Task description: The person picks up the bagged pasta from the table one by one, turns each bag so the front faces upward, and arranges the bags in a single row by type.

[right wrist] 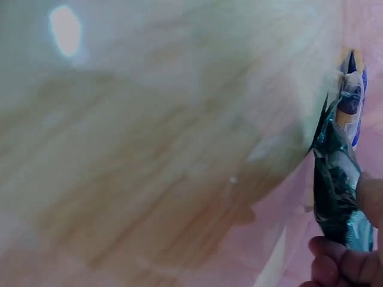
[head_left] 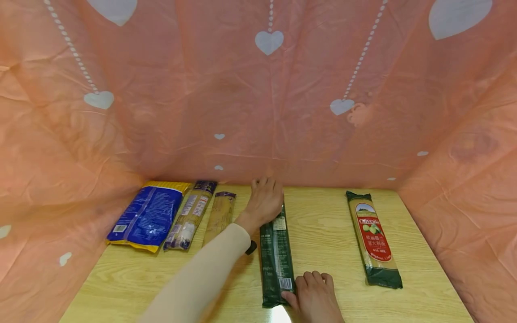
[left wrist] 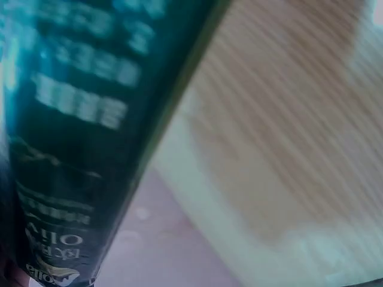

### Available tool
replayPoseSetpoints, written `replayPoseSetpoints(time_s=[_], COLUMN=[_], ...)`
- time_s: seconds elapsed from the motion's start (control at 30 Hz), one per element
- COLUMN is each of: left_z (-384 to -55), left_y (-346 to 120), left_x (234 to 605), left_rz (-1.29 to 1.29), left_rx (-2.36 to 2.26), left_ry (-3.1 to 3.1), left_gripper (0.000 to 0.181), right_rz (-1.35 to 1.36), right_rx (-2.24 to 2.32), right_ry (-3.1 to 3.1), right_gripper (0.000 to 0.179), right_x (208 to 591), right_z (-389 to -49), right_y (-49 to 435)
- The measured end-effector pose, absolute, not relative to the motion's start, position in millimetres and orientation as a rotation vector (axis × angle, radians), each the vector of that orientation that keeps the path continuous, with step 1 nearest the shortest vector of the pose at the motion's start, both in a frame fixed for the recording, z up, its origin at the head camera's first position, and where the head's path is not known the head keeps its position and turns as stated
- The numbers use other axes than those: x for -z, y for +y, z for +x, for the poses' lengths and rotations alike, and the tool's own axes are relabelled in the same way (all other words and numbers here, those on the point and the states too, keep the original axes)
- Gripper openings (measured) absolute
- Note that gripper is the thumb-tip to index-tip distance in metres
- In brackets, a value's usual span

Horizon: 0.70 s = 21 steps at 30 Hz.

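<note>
A dark green spaghetti pack (head_left: 276, 255) lies lengthwise before me in the head view, its printed back with a barcode facing up. My left hand (head_left: 264, 199) grips its far end, covering that part. In the left wrist view the pack (left wrist: 78, 119) looms close, with a bit of a finger at the lower left edge. At the near end, my right hand (head_left: 317, 294) pinches the right corner, thumb on top. The right wrist view shows that hand's thumb and fingers (right wrist: 341, 260) around the green wrapper end (right wrist: 338, 185).
Left on the wooden table (head_left: 319, 233) lie a blue and yellow bag (head_left: 149, 215), a clear noodle pack with purple ends (head_left: 191, 215) and another noodle pack (head_left: 220, 213), partly behind my left arm. An Olivoila spaghetti pack (head_left: 373, 237) lies at right. Pink cloth (head_left: 242, 98) surrounds the table.
</note>
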<state>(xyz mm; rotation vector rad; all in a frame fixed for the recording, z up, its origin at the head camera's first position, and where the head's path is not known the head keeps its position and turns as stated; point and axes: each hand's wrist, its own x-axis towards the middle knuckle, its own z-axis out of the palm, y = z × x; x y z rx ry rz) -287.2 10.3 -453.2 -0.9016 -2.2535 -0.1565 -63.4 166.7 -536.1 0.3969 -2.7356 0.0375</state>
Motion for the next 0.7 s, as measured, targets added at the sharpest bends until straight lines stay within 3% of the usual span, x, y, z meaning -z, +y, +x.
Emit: replayPoseSetpoints(time_s=[0.13, 0.43, 0.7], left_z=[-283.0, -271.8, -264.7], left_y=[9.9, 5.4, 3.5], left_x=[439.1, 412.3, 405.7], left_rz=[-0.885, -0.724, -0.73], left_rx=[0.202, 0.327, 0.198], left_ry=[-2.304, -2.386, -2.328], left_gripper=[0.048, 0.023, 0.024], right_rz=[0.375, 0.55, 0.557], right_rx=[-0.119, -0.098, -0.104], right_ry=[-2.765, -2.358, -2.296], right_gripper=[0.049, 0.027, 0.028], right_x=[532.2, 526.8, 529.5], right_z=[-69.7, -87.9, -89.2], right_y=[162.2, 169.3, 169.4])
